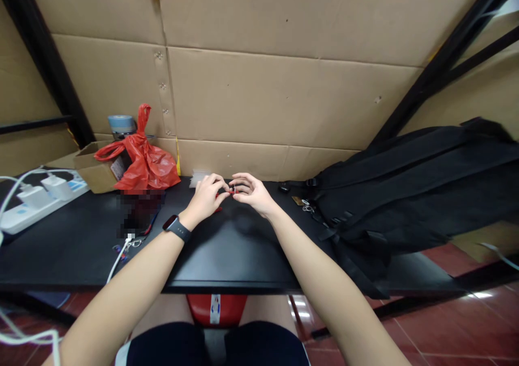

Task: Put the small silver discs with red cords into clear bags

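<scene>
Over the far middle of the black table, my two hands meet fingertip to fingertip. A small red thing with a pale or metallic part is between them, too small to name. My left hand, with a dark watch on its wrist, pinches its left end with thumb and forefinger. From the other side my right hand has thumb and curved fingers closed around its right end. Below the left fingers a red piece shows partly on the table. A clear plastic packet lies behind my left hand.
A knotted red plastic bag, a small cardboard box and a blue-lidded container stand at back left. Left are a white power strip and a cable. A black backpack fills the right; cardboard walls the back.
</scene>
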### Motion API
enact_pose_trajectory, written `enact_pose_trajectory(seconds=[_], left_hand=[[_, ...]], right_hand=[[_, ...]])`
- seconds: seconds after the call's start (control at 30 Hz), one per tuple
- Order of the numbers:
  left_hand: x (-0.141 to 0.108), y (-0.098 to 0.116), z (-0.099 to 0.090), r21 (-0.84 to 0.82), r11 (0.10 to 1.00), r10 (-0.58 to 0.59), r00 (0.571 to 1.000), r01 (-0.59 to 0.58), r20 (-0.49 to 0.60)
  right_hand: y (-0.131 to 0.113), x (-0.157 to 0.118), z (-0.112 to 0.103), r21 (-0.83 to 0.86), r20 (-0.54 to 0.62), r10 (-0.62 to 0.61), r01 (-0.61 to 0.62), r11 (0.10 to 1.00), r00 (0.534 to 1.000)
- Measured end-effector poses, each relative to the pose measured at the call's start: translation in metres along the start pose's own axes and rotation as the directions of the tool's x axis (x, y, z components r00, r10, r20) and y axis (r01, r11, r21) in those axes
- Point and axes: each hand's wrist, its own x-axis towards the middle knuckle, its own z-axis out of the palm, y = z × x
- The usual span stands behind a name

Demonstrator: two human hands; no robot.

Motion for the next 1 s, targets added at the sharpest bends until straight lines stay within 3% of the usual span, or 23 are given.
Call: enact_pose_trajectory(seconds=[0.13, 0.23, 0.33, 0.43, 0.57, 0.8, 1.0], left_hand=[[0.0, -0.01, -0.003, 0.102, 0.994, -0.036, 0.999, 0.035, 0.003], [0.0, -0.02, -0.007, 0.162, 0.983, -0.083, 0.996, 0.08, 0.012], [-0.001, -0.029, -0.011, 0.218, 0.973, -0.093, 0.995, 0.081, 0.043], [-0.002, -0.034, -0.012, 0.234, 0.972, -0.064, 0.993, 0.039, 0.1], [-0.003, -0.034, -0.008, 0.19, 0.982, -0.039, 0.983, 0.004, 0.179], [-0.004, -0.03, -0.006, 0.286, 0.958, -0.045, 0.979, -0.014, 0.198], [-0.005, -0.023, -0.006, 0.177, 0.984, -0.047, 0.967, 0.001, 0.252]], right_hand=[[0.005, 0.004, -0.012, -0.106, -0.098, -0.032, 0.022, 0.994, 0.995], [0.01, 0.008, -0.028, -0.302, -0.203, -0.065, 0.001, 0.953, 0.977], [0.017, 0.009, -0.047, -0.575, -0.272, -0.111, -0.069, 0.815, 0.956], [0.023, 0.007, -0.064, -0.721, -0.31, -0.125, -0.147, 0.678, 0.942], [0.032, 0.004, -0.08, -0.752, -0.272, -0.059, -0.174, 0.636, 0.96], [0.046, 0.003, -0.093, -0.768, -0.247, 0.016, -0.206, 0.606, 0.969], [0.049, 0.003, -0.098, -0.803, -0.208, 0.054, -0.202, 0.561, 0.977]])
